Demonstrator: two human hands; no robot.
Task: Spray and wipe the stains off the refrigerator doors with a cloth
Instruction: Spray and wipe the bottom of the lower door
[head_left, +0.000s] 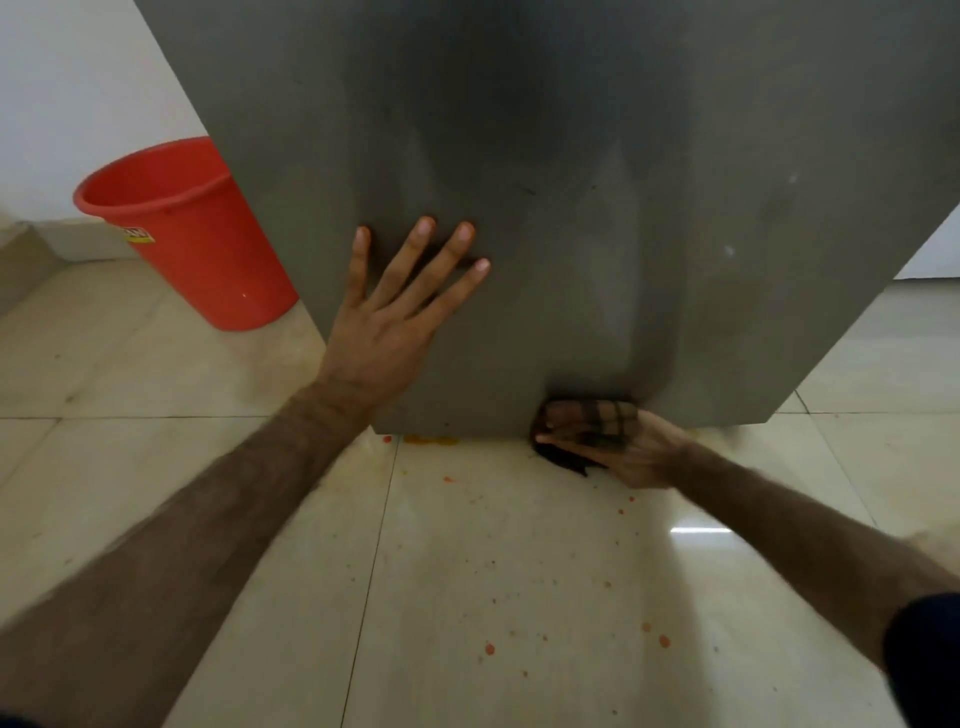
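Head view: the left hand (387, 317) lies flat with straight, spread fingers on the smooth matte-grey refrigerator door (571, 208), gripping nothing. The right hand (623, 447) presses a dark, crumpled checked cloth (576, 457) against the door's bottom edge, fingers wrapped partly around it. A glossy red plastic bucket (187, 228) stands on the polished beige floor tiles (493, 597), which carry orange spatter.

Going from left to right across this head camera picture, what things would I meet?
Red bucket → left hand pressed flat on the grey refrigerator door → right hand holding a dark cloth at the door's bottom edge.
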